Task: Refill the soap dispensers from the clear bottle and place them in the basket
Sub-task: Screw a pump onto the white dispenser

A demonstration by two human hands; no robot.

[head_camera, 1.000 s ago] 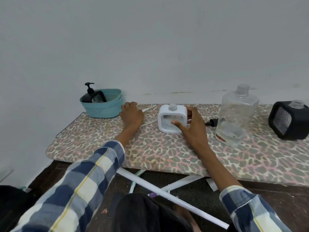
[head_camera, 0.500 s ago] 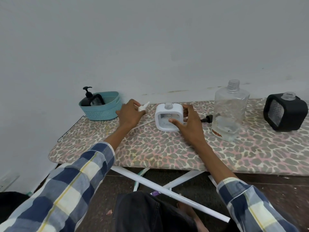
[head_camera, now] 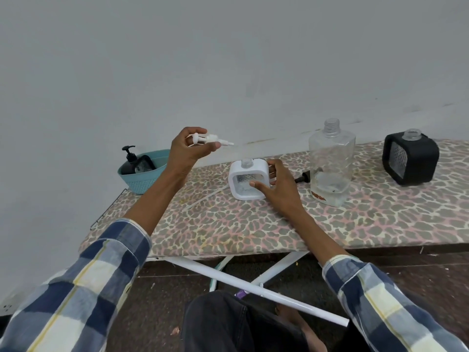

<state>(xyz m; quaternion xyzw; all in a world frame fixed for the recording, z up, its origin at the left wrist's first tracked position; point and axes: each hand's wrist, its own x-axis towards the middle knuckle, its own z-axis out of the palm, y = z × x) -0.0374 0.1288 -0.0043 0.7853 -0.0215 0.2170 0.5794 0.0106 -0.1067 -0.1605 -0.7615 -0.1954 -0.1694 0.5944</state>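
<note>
My left hand (head_camera: pixel 189 148) pinched the white pump (head_camera: pixel 209 139) by its collar, lifted clear above the board (head_camera: pixel 253 229) so its thin tube could hang free of the cloth; the tube itself was too faint to follow. My right hand (head_camera: pixel 276 185) gripped the white dispenser (head_camera: pixel 247 180), thumb on its clear front window and fingers round the far side, to keep it upright with its open neck under the pump (the next step, I judged, was seating the pump). It was a rounded, glossy plastic block. Just right of that hand stood the clear bottle (head_camera: pixel 331 163), uncapped, with only a shallow pool left. Well beyond it sat a black dispenser (head_camera: pixel 409 158), neck open. Left of my raised hand, the woven-look teal basket (head_camera: pixel 142 180) already held one dark dispenser (head_camera: pixel 135 162).
</note>
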